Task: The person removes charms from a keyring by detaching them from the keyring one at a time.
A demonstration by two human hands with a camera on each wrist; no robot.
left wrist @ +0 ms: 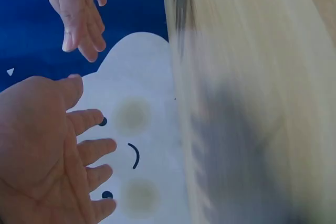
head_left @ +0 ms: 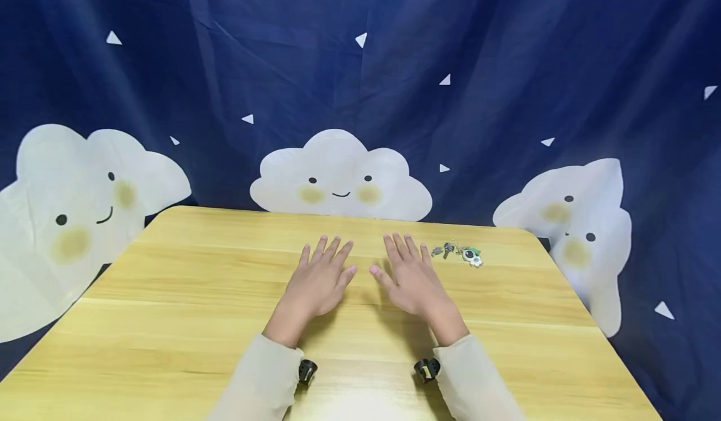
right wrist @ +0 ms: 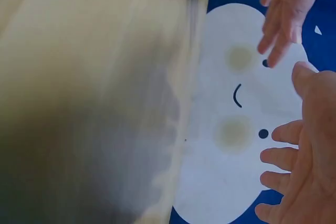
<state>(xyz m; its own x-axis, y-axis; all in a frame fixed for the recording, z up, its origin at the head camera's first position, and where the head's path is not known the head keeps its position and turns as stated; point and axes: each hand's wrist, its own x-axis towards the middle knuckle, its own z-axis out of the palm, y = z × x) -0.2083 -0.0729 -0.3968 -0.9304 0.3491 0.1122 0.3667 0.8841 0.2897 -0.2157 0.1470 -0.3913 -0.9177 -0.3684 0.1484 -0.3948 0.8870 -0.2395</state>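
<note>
Both hands are held palm down over the wooden table [head_left: 197, 296], with a gap between their thumbs. My left hand [head_left: 318, 280] has its fingers straight and spread and holds nothing. Likewise extended and without anything in it, my right hand [head_left: 414, 280] is the nearer one to a small bunch of keys [head_left: 448, 249]. On that bunch hangs a keychain charm [head_left: 472, 257] in white and green with a dark round spot. The wrist views show the left palm [left wrist: 37, 150] and the right palm [right wrist: 315, 166] above the tabletop, their shadows falling on the wood.
Behind the table's far edge hangs a dark blue curtain [head_left: 338, 64] printed with white triangles and smiling clouds [head_left: 340, 158]. A small black device [head_left: 306, 371] sits at the left cuff, and another black device [head_left: 427, 370] at the right cuff.
</note>
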